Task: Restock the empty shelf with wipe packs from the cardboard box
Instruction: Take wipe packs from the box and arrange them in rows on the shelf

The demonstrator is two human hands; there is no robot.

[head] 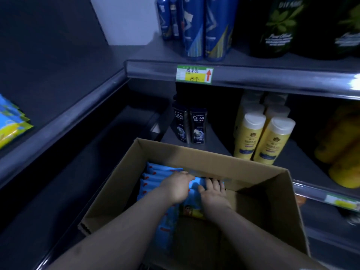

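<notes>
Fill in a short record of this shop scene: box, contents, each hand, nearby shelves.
box: open cardboard box, below the shelves
contents: blue wipe packs, in a row at its left side
left hand: on the packs, fingers curled over their far edge
right hand: beside it, gripping a pack
shelf ahead: dark CLEAR bottles, yellow bottles
left shelf: blue-yellow packs at its far left

Fingertips of the left hand (176,187) and right hand (212,194) vanish behind the wipe packs (155,177). The writing on the price tag (194,73) is blurred.
</notes>
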